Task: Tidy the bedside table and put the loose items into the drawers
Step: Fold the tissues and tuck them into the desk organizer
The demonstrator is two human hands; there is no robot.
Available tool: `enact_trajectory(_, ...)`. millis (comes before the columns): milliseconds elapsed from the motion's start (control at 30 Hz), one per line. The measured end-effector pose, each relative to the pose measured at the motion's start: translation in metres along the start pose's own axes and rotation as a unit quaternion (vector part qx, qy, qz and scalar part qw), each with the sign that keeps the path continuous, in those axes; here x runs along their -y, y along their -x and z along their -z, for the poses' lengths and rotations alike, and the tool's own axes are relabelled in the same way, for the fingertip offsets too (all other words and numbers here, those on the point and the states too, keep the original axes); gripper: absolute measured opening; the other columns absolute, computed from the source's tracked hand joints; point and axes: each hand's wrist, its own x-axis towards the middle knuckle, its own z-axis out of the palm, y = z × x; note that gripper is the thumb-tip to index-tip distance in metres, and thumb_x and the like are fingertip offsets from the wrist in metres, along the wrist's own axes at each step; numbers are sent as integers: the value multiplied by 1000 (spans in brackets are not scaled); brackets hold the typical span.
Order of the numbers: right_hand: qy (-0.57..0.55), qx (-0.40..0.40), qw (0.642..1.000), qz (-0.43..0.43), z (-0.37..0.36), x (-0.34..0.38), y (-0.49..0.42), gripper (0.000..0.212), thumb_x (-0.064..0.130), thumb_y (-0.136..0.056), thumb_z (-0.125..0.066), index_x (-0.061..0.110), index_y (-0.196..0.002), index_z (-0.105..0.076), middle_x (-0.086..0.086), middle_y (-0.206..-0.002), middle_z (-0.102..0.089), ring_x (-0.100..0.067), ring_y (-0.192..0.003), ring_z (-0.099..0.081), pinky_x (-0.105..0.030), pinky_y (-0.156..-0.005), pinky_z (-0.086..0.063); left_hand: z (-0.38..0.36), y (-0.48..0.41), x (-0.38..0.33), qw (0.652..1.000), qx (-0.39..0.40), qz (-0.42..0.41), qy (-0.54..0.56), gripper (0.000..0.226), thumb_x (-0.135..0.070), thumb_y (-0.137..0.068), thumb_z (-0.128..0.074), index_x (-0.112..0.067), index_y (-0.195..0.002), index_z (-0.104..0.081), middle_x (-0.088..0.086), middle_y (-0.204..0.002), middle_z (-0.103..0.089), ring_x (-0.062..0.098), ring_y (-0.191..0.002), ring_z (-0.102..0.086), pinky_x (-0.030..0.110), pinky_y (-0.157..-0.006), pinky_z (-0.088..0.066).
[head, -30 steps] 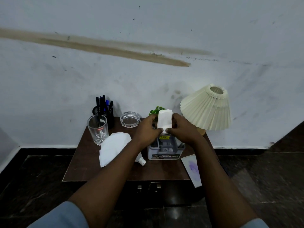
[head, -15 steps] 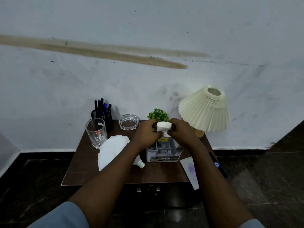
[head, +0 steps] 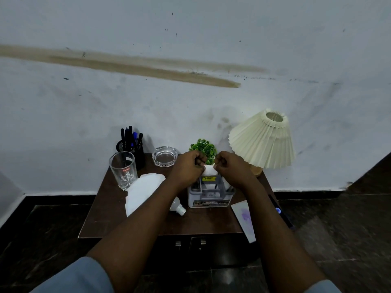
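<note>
White paper (head: 209, 169): folded, it stood in a slot of the grey organiser (head: 208, 198) on the desk (head: 201, 222).
Hands: left hand (head: 187, 169) and right hand (head: 231, 169) were curled, each pinching its top edge.
Doing it well: pressing both sides down evenly looked wisest, lest it buckle.

Dim, cool, even light; wall (head: 190, 28) reads grey-blue. Soft shadows on it beside pen holder (head: 131, 149) and lampshade (head: 262, 140). Tabletop (head: 203, 220) dull. Floor (head: 349, 240) dark, smeared. Wide-angle bending toward edges; detail soft.

Clear glass tumbler (head: 123, 170), pleated fabric lampshade (head: 262, 140), glossy wooden table (head: 203, 220)
</note>
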Motion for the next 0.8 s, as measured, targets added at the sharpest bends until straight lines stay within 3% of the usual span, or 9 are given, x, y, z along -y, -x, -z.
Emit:
enact_trajectory(100,9,-1,1000,3,-2,-3,-1,7,23,-92,-68,18,-97,-66,3,-85,-68,-15,-78,-60,-21,-56,-34,2,3,-1,1000,-8,-2,-3,25,-5,-87,-71,-18,-108,-70,-8,-89,-70,4,-81,-64,15,-72,-49)
enact_trajectory(233,28,-28,999,26,-4,5,-3,14,30,-94,-66,17,-101,-65,2,-84,-65,-20,-80,-61,-23,-55,-32,22,14,-1,1000,-28,4,-7,37,-18,-88,-75,-14,-124,-68,-3,-114,-72,13,-100,-67,28,-90,-53)
enact_trajectory(333,46,-48,995,73,-8,27,0,26,26,-95,-64,12,-117,-64,-9,-106,-69,-31,-97,-63,-35,-75,-47,51,36,11,997,-63,27,-47,24,-18,-90,-72,-12,-113,-72,2,-106,-75,17,-97,-69,35,-88,-55)
enact_trajectory(400,29,-47,992,117,-11,52,6,23,20,-93,-63,9,-114,-66,-12,-109,-70,-33,-102,-63,-41,-88,-49,73,61,26,990,-77,66,-95,17,-15,-91,-69,-12,-108,-73,4,-105,-75,19,-97,-69,34,-86,-55)
enact_trajectory(533,-4,-25,989,147,-22,98,30,17,19,-90,-62,9,-103,-67,-12,-98,-71,-33,-94,-64,-46,-82,-51,110,119,50,962,-130,208,-124,7,-22,-88,-66,-21,-93,-70,0,-97,-72,24,-95,-67,28,-75,-46)
enact_trajectory(600,-18,-21,991,132,-34,113,50,18,22,-89,-58,14,-103,-66,-9,-97,-71,-33,-92,-64,-46,-79,-52,119,140,58,946,-142,281,-73,15,-33,-83,-64,-19,-80,-61,0,-85,-67,29,-88,-66,31,-67,-43)
enact_trajectory(667,23,8,994,104,-53,124,68,23,27,-91,-57,23,-113,-63,-5,-113,-71,-34,-108,-61,-46,-93,-49,120,156,61,925,-156,344,41,24,-38,-83,-69,-15,-80,-61,2,-84,-66,28,-87,-65,35,-71,-48)
enact_trajectory(733,105,40,990,81,-75,128,81,34,31,-94,-57,30,-128,-55,1,-130,-63,-32,-126,-49,-51,-109,-34,113,161,63,901,-174,370,147,21,-32,-87,-73,-16,-84,-62,0,-86,-66,23,-84,-64,34,-71,-49)
enact_trajectory(800,155,51,982,92,-91,128,85,45,30,-93,-59,31,-137,-48,1,-136,-57,-32,-132,-41,-58,-114,-20,108,156,63,886,-189,373,200,16,-26,-90,-73,-16,-83,-63,0,-85,-67,18,-77,-63,27,-63,-46)
